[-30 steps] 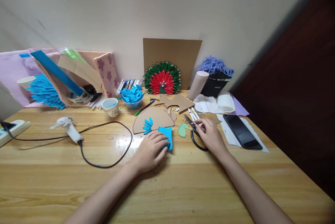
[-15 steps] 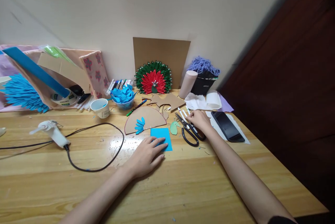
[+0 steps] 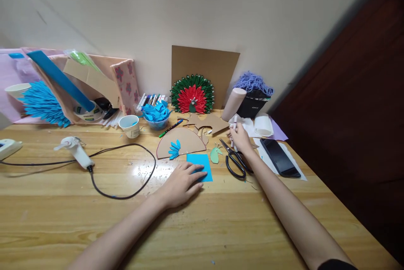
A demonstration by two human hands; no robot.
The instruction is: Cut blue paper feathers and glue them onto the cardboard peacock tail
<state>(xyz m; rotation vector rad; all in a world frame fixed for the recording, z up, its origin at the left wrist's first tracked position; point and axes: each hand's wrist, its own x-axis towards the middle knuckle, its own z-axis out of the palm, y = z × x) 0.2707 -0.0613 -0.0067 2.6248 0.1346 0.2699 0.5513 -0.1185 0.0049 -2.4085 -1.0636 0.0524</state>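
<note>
My left hand (image 3: 183, 181) lies flat with fingers spread on a blue square sheet (image 3: 199, 161), pressing it to the table. My right hand (image 3: 240, 137) is closed around several white markers (image 3: 234, 123), held upright beyond the black-handled scissors (image 3: 235, 163). A green bird-shaped cutout (image 3: 216, 155) rests between the blue sheet and the scissors. Behind the sheet is a cardboard half-round (image 3: 192, 141), with blue petals (image 3: 174, 149) fanned at its lower edge.
A phone (image 3: 280, 157) lies at right. At left are a white glue gun (image 3: 77, 152) with a looping black cord, a paper cup (image 3: 129, 126) and a bowl of blue strips (image 3: 157, 114). A red-and-green peacock fan (image 3: 192, 95) stands at the back with a cardboard panel (image 3: 205, 62).
My right hand has gathered the white markers from the table and tipped them upright. My left hand stays on the blue sheet. The view has shifted slightly left.
</note>
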